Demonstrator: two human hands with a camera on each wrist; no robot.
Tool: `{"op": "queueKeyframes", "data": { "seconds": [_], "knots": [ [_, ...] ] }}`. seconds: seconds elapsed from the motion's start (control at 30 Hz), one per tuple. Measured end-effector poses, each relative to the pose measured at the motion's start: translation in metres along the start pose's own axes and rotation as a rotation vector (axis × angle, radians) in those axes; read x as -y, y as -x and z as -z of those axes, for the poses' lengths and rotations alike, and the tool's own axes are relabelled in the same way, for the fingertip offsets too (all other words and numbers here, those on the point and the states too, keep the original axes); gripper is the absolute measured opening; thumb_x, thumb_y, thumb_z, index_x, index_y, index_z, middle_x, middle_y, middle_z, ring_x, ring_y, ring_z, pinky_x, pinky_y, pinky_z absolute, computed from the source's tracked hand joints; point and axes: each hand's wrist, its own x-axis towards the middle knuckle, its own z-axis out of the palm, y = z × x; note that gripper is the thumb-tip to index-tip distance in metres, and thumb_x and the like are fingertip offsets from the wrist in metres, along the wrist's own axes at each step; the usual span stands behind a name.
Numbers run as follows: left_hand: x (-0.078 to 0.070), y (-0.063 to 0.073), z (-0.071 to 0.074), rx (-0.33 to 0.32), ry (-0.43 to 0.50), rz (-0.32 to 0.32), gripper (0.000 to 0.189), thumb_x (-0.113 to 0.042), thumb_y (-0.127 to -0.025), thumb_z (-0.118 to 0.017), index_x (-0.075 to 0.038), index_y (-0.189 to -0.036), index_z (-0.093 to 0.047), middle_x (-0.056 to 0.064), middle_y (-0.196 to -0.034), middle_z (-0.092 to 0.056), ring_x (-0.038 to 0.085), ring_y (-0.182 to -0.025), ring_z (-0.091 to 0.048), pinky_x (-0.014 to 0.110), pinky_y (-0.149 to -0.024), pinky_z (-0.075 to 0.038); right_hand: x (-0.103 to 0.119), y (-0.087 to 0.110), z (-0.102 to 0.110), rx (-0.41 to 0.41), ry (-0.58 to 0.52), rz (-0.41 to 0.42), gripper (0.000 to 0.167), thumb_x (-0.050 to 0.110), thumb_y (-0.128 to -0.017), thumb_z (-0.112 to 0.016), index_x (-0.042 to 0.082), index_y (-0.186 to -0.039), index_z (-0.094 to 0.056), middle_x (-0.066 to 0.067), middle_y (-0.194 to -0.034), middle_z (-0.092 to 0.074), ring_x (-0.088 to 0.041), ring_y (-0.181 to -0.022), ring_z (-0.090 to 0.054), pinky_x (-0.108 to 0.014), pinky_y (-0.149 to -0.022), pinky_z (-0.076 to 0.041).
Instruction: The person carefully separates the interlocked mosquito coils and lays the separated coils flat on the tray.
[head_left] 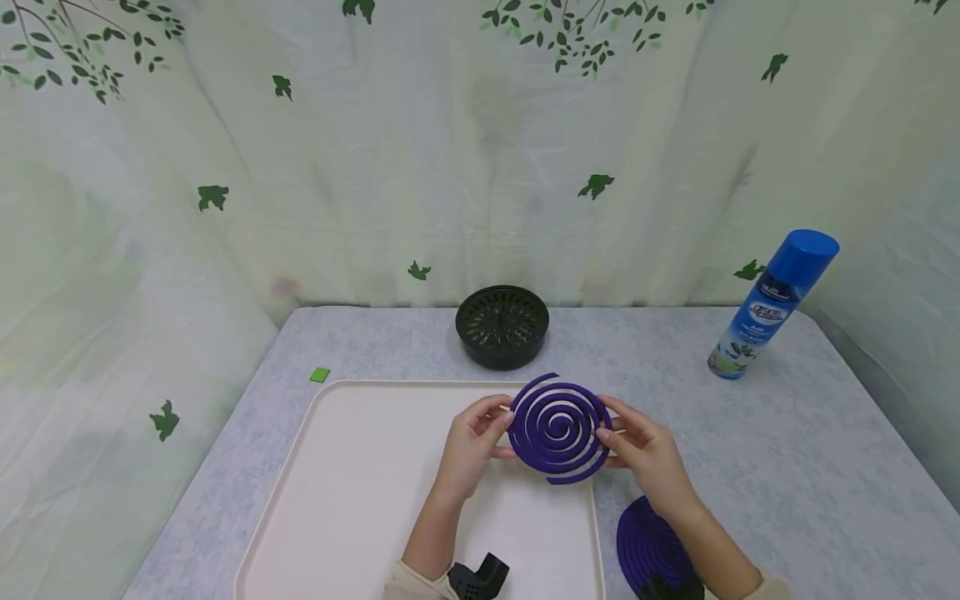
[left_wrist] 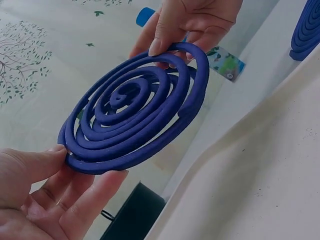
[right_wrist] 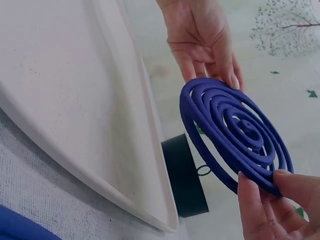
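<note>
Both hands hold up a purple-blue mosquito coil, a flat spiral with gaps between its rings and a loose end at top and bottom. My left hand pinches its left edge between thumb and fingers. At the right edge, the thumb and fingers of my right hand grip it. In both wrist views the coil is tilted and clear of the tray. Below the right forearm lies more purple coil, tightly wound and partly hidden by the wrist and a dark object.
A white rimmed tray spans the table front. Behind it stands a round black holder with a slotted top. A blue spray can stands at the back right. A small green square lies beyond the tray's left corner. A leaf-patterned curtain hangs behind.
</note>
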Motion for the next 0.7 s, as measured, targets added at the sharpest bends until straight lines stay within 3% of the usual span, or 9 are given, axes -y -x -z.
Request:
{"op": "queueKeyframes", "data": {
  "seconds": [0.33, 0.53, 0.7],
  "knots": [
    [0.019, -0.007, 0.008, -0.047, 0.02, -0.032, 0.021, -0.002, -0.088, -0.056, 0.004, -0.108, -0.058, 0.011, -0.084, -0.055, 0.016, -0.077, -0.057, 0.041, -0.056, -0.054, 0.001, 0.001, -0.002, -0.016, -0.096, -0.056, 0.049, 0.006, -0.085, -0.061, 0.003, -0.13, -0.044, -0.008, -0.086, -0.061, -0.015, -0.075, -0.063, -0.036, -0.059, -0.054],
    [0.012, -0.006, 0.021, -0.106, 0.004, -0.092, 0.022, -0.004, -0.088, -0.055, 0.002, -0.109, -0.059, 0.015, -0.086, -0.054, 0.019, -0.079, -0.059, 0.04, -0.055, -0.054, 0.006, 0.002, -0.006, -0.029, -0.148, -0.038, 0.05, 0.007, -0.085, -0.061, 0.003, -0.132, -0.042, -0.006, -0.087, -0.061, -0.016, -0.076, -0.063, -0.036, -0.061, -0.054],
    [0.002, -0.002, 0.044, -0.206, -0.071, -0.155, 0.026, -0.003, -0.087, -0.056, -0.001, -0.113, -0.06, 0.017, -0.087, -0.056, 0.02, -0.077, -0.059, 0.037, -0.054, -0.054, 0.011, 0.0, -0.014, -0.034, -0.223, -0.002, 0.051, 0.004, -0.086, -0.06, 0.003, -0.132, -0.04, -0.006, -0.088, -0.061, -0.018, -0.077, -0.063, -0.038, -0.062, -0.054]
  ]
}}
